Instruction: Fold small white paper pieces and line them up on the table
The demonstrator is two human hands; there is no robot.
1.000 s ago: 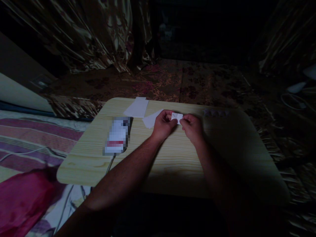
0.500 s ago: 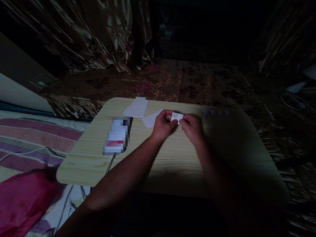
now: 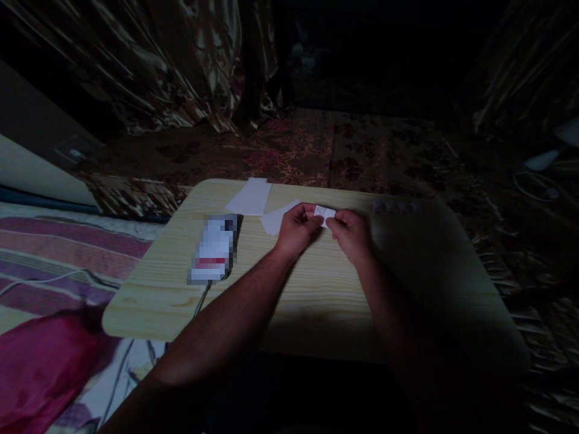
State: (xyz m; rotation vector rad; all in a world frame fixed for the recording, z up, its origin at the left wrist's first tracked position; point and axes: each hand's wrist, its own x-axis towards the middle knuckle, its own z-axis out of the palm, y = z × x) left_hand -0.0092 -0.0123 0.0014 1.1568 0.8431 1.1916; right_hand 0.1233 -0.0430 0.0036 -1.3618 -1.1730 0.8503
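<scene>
Between my two hands is a small folded white paper (image 3: 326, 213) with crease lines on its face, held above the far half of the wooden table (image 3: 316, 289). My left hand (image 3: 297, 229) grips its left side, thumb in front and fingers behind. On the right side my right hand (image 3: 351, 234) pinches it, thumb pressed near the lower middle. Close behind my left hand lie loose white paper sheets (image 3: 275, 220), partly hidden by it. Another stack of white paper (image 3: 252, 196) rests farther left at the table's back edge.
Several small folded paper pieces (image 3: 395, 207) stand in a row at the back right, in shadow. A blurred-out phone-like object (image 3: 212, 250) with a cable (image 3: 202, 301) lies on the left. Beside the table are a striped bedspread (image 3: 67, 259) and a pink cloth or bag (image 3: 49, 367).
My right thumb has slid slightly left across the folded paper, and my left hand has shifted a little left. The other things stay where they were.
</scene>
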